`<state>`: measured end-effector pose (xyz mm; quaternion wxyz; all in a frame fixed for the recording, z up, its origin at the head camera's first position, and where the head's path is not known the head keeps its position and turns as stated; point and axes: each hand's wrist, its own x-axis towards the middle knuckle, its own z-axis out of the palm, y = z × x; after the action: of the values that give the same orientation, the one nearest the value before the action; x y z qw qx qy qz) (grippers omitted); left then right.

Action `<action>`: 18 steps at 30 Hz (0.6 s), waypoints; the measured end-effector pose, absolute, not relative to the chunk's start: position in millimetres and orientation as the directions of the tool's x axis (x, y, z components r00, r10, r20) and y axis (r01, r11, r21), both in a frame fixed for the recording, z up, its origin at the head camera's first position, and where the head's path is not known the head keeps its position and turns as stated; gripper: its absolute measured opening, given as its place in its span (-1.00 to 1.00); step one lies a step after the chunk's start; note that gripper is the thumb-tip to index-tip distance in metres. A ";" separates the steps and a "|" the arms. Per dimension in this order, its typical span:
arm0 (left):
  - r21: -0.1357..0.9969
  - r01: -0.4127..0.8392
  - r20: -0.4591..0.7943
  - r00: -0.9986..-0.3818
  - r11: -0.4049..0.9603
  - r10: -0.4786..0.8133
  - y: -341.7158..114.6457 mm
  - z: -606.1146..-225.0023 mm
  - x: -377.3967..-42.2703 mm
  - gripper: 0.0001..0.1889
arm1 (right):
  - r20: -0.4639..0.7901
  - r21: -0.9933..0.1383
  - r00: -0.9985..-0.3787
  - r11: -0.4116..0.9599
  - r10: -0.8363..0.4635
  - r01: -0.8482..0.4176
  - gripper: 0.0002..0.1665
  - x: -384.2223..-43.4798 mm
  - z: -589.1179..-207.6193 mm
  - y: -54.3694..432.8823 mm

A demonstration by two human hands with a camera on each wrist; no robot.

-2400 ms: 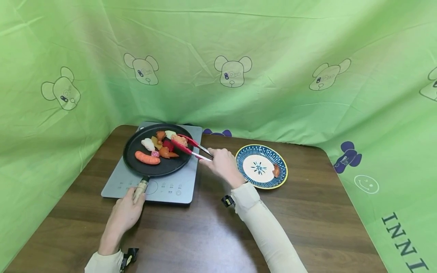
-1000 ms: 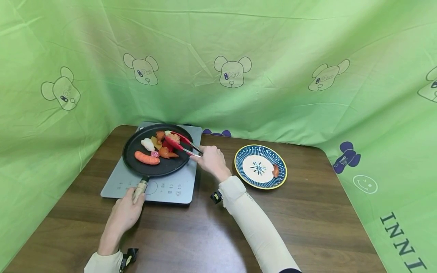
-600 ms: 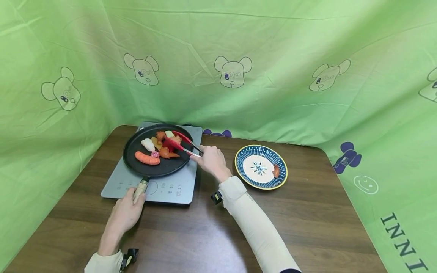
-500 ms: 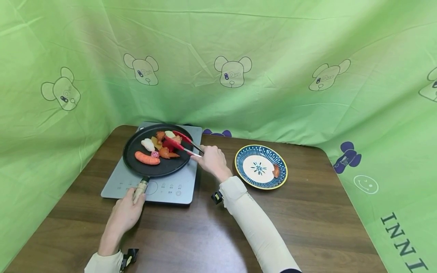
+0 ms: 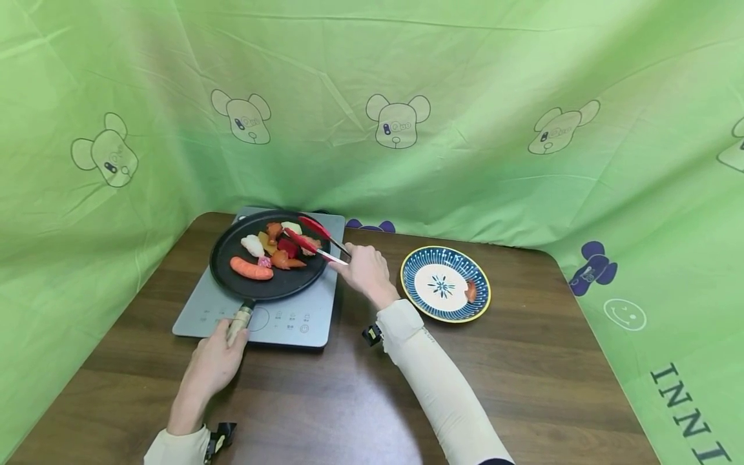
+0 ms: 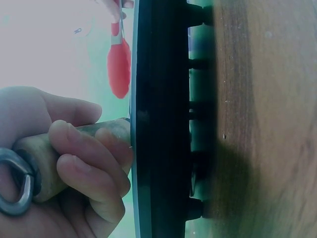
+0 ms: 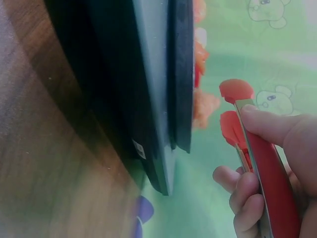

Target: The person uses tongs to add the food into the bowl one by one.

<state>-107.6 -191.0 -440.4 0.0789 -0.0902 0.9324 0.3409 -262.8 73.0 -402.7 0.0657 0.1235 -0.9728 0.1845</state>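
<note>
My left hand (image 5: 216, 361) grips the wooden handle (image 5: 239, 321) of a black frying pan (image 5: 285, 286), fingers curled round it in the left wrist view. With my right hand (image 5: 367, 274) I hold red-tipped tongs (image 7: 270, 183), their tips spread slightly. In the right wrist view the tips stand apart from the food. Below them, an orange, rough-surfaced food piece (image 5: 312, 246) lies by the pan's right rim, partly hidden by the tongs. Elsewhere in the pan lie a sausage (image 5: 251, 268), a white piece (image 5: 252, 245), a dark red piece (image 5: 289, 247) and several other toy-like foods.
Under the pan is a grey induction cooktop (image 5: 270, 332) on the wooden table (image 5: 325, 400). To the right stands a blue-patterned plate (image 5: 433, 284) with a small reddish-brown piece (image 5: 470, 290) near its edge. A green curtain (image 5: 465, 181) hangs behind the table.
The tongs, earlier around the orange piece, shifted it left, then let it go. It now lies further right, near the rim, with the tongs above it. My left hand stays still.
</note>
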 end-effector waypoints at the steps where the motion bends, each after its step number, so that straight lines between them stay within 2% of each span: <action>1: 0.621 -0.221 -0.208 -0.971 0.752 -0.113 -191.0 -440.4 -107.7 -0.35 | 0.176 -0.342 -0.961 0.902 -0.213 -0.263 -0.44 -262.4 -401.3 73.6; 8: 0.620 -0.209 -0.198 -0.974 0.757 -0.107 -191.6 -440.3 -108.3 -0.35 | 0.174 -0.345 -0.964 0.904 -0.202 -0.252 -0.45 -256.2 -388.3 80.8; 12: 0.623 -0.206 -0.192 -0.975 0.755 -0.107 -191.4 -441.4 -108.7 -0.37 | 0.223 -0.355 -0.955 0.896 -0.195 -0.266 -0.53 -250.3 -382.2 90.4; 18: 0.623 -0.199 -0.189 -0.977 0.757 -0.102 -192.6 -441.5 -109.1 -0.36 | 0.291 -0.318 -0.939 0.907 -0.183 -0.275 -0.52 -241.1 -378.1 110.8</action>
<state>-109.1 -192.6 -441.5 0.0719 -0.0806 0.9344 0.3394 -241.1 110.8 -378.1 0.1284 0.1182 -0.9680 0.1801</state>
